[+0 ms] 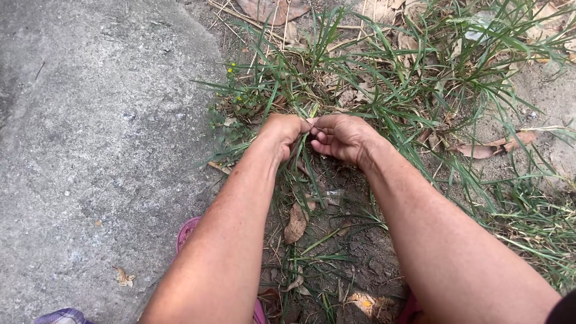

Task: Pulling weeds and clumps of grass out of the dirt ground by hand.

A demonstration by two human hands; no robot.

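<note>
Above the pink sandal (187, 231), a grass tuft (312, 78) beside the concrete slab (90, 150) is gripped at its base by the closed left hand (285, 133) and right hand (342, 137), apparently mid-weeding, a firm upward tug seemingly being called for.

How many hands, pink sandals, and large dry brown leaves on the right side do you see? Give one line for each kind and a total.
Hands: 2, left hand and right hand, both closed on grass blades
Pink sandal: 1 clearly visible
Large dry leaf at right: 1
Total: 4
</note>
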